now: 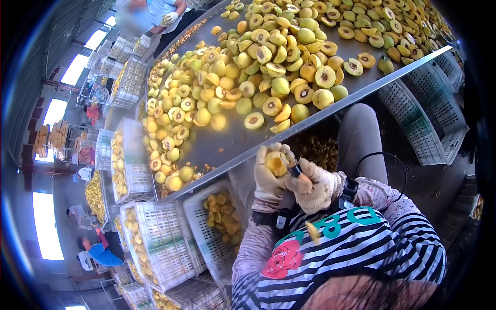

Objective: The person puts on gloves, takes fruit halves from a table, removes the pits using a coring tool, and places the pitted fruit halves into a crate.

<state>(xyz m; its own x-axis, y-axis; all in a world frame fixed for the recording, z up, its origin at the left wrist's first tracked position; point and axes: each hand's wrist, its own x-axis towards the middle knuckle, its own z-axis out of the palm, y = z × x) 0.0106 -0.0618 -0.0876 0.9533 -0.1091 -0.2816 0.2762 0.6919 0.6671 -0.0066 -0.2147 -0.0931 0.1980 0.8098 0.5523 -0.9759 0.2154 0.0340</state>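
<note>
My left hand (pixel 267 178), in a pale glove, is closed around a yellow peach half (pixel 276 164) with a hollowed middle. Close beside it, my gloved right hand (pixel 315 188) grips a small pitting tool (pixel 295 170) with a dark collar and brownish handle. The tool's tip is by the fruit; whether they touch is hard to tell. A blurred yellowish scrap (pixel 312 232) shows against the striped shirt. Beyond both hands, many cut peaches (pixel 279 85) lie heaped on the metal table (pixel 237 139), several with brown pits showing.
A metal rim (pixel 356 95) edges the table above my knee (pixel 361 134). A crate (pixel 214 258) left of me holds hollowed halves; stacked fruit crates (pixel 160 232) stand beyond. Empty-looking crates (pixel 418 113) lie right. Scraps (pixel 315 147) pile below the table. Another person (pixel 160 15) stands across it.
</note>
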